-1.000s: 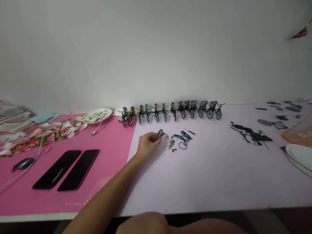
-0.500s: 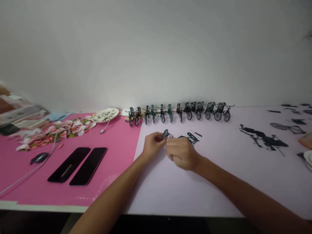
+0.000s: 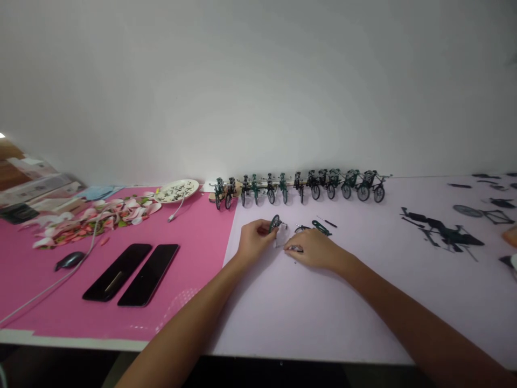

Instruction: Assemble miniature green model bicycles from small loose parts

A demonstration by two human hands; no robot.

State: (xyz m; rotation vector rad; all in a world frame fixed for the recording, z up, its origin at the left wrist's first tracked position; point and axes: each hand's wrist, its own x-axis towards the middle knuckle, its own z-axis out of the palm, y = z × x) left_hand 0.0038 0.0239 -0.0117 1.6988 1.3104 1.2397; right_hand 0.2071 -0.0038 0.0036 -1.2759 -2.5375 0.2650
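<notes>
Wheel point(image 3: 274, 223), small and dark green, stands upright in the head camera's view, pinched between the thumb and fingers of our left hand point(image 3: 257, 238). A small silvery piece point(image 3: 284, 225) juts from its right side. Our right hand point(image 3: 312, 248) is low over the surface point(image 3: 307, 312) just beside, fingertips drawn narrowly together at a small grey part point(image 3: 297, 248); we cannot tell whether they grip it or only touch it. A tiny dark bit point(image 3: 295, 262) lies on the near side of those fingers.

Just beyond our right hand, and partly hidden by it, we see a green bicycle frame point(image 3: 322, 227), with a thin black screwdriver point(image 3: 330, 223) near it. Farther beyond both hands, a row of miniature bicycles point(image 3: 313, 182) stands along the wall. Well to the right of our right hand lie black bicycle parts point(image 3: 448, 230). To the left of our left hand, on a pink covering point(image 3: 194, 237), are two dark phones point(image 3: 148, 275), a mouse point(image 3: 69, 261) and scattered pink petals point(image 3: 127, 210).
</notes>
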